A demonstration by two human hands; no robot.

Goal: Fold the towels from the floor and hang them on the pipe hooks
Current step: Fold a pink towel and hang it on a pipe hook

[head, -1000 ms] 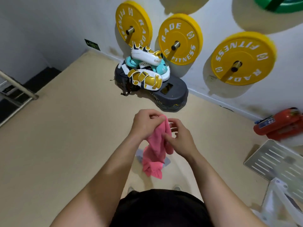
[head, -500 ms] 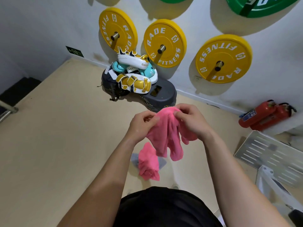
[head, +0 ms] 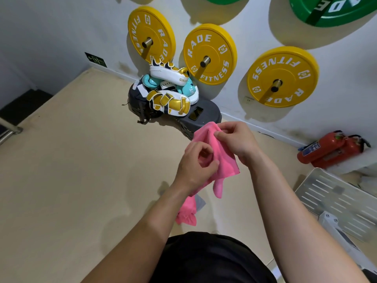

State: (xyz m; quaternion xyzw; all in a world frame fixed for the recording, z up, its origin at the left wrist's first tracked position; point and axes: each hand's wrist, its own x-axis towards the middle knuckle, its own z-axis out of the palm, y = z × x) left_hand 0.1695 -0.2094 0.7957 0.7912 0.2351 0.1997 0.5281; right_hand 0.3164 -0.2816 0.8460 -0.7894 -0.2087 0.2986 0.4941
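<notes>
I hold a pink towel (head: pixel 224 160) in the air in front of me with both hands. My right hand (head: pixel 237 139) pinches its upper edge near a corner. My left hand (head: pixel 195 166) grips the cloth lower down, and loose ends hang below it. A second pink towel (head: pixel 186 213) lies crumpled on the beige floor beneath my arms, on top of a grey cloth (head: pixel 201 202). No pipe hooks are in view.
Yellow weight plates (head: pixel 210 54) and green ones (head: pixel 334 9) hang on pegs on the white wall. Boxing pads and gloves (head: pixel 171 92) are piled on a dark step platform (head: pixel 204 117). Red fire extinguishers (head: pixel 330 150) lie at right, above a white slotted metal plate (head: pixel 336 201).
I raised the towel off the floor pile and moved it up and to the right. My hands shifted their grips, the right one to the top edge. My view tilted towards the wall.
</notes>
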